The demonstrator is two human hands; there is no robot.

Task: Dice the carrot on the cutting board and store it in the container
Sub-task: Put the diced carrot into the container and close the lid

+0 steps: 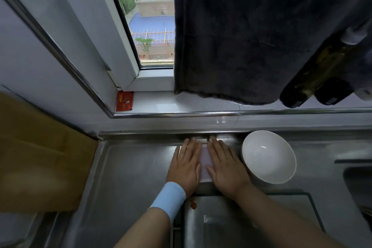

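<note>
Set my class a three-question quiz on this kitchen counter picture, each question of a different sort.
1. True or false: the left hand and right hand lie flat on the pale container.
2. The white bowl stands: A) left of the hands, B) right of the hands, C) on the cutting board.
3. Fill in: a dark ____ hangs in front of the window.

Key: 1 true; 2 B; 3 towel.
</note>
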